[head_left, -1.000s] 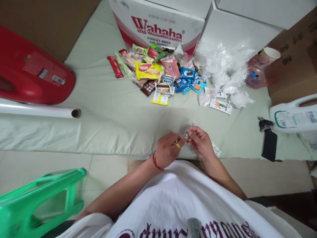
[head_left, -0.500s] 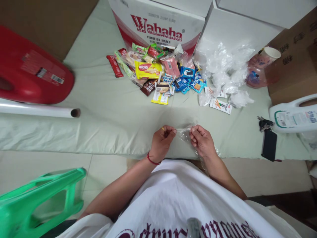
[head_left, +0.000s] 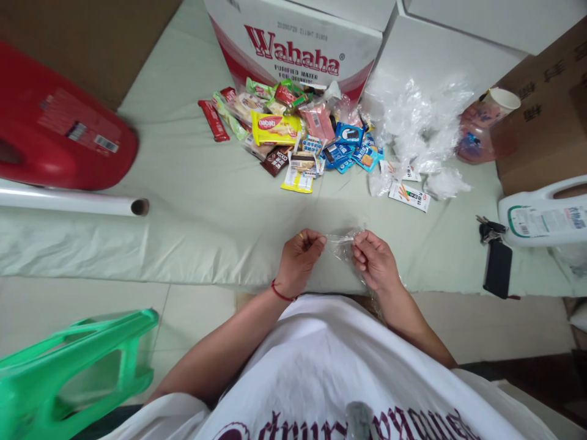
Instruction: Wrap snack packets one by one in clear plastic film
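Over the front edge of the table, my left hand (head_left: 300,260) and my right hand (head_left: 376,260) pinch a clear plastic bag (head_left: 340,247) between them. The thin film is stretched between my fingertips, and part of it hangs below my right hand. Beyond my hands lies a pile of wrapped snacks, among them a yellow nabati packet (head_left: 276,128), a brown cocoa packet (head_left: 276,160) and blue packets (head_left: 342,153). Right of the pile is a heap of crumpled clear plastic bags (head_left: 408,122), with a white snack packet (head_left: 409,197) in front.
A Wahaha carton (head_left: 298,49) stands behind the snacks. At left are a red jug (head_left: 68,122), a white roll (head_left: 73,199) and a green stool (head_left: 132,366). At right are a white bottle (head_left: 545,214), keys (head_left: 490,229), a black phone-like object (head_left: 498,269) and a paper cup (head_left: 502,101).
Both hands keep their pinch on the clear bag and have barely moved. The view has shifted very slightly.
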`<state>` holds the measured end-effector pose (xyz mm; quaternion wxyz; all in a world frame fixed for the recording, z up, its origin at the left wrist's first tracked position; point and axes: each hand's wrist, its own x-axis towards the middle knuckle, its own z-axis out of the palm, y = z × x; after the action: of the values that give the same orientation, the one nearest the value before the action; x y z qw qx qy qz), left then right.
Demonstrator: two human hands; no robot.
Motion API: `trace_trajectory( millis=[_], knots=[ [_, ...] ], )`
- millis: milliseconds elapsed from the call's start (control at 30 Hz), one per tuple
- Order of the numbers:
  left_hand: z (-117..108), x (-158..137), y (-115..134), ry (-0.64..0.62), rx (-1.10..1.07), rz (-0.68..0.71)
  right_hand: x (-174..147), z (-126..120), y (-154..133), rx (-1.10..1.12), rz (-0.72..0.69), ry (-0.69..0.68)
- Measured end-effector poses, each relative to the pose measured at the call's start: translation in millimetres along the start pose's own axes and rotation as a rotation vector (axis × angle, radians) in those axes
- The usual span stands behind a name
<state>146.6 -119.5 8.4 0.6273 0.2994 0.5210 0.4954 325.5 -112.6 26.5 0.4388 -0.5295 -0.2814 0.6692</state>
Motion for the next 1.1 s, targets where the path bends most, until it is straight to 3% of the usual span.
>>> trace_trajectory(
  millis=[333,433,600,767,967,1100],
  knots=[
    [-3.9,8.7,-12.0,-0.003,-0.001,0.047,-2.3,-0.3,1.5,-0.073,-0.068,0.039],
    [-4.0,10.0,-11.0,-0.007,-0.08,0.039,-1.3,-7.5,6.7,-0.206,-0.189,0.1],
    [-3.3,9.4,-2.8,-0.101,-0.296,-0.143,-1.4,-14.9,14.2,-0.466,-0.381,0.122],
    [-0.5,8.3,-4.6,-0.087,-0.307,-0.098,-1.5,-2.4,17.6,-0.629,-0.543,0.072],
    [4.9,2.9,-11.5,-0.081,-0.197,0.087,2.3,18.7,24.2,-0.678,-0.578,0.14],
    [2.8,3.9,-10.2,-0.045,-0.258,0.044,5.2,17.9,23.1,-0.552,-0.524,0.114]
  ],
)
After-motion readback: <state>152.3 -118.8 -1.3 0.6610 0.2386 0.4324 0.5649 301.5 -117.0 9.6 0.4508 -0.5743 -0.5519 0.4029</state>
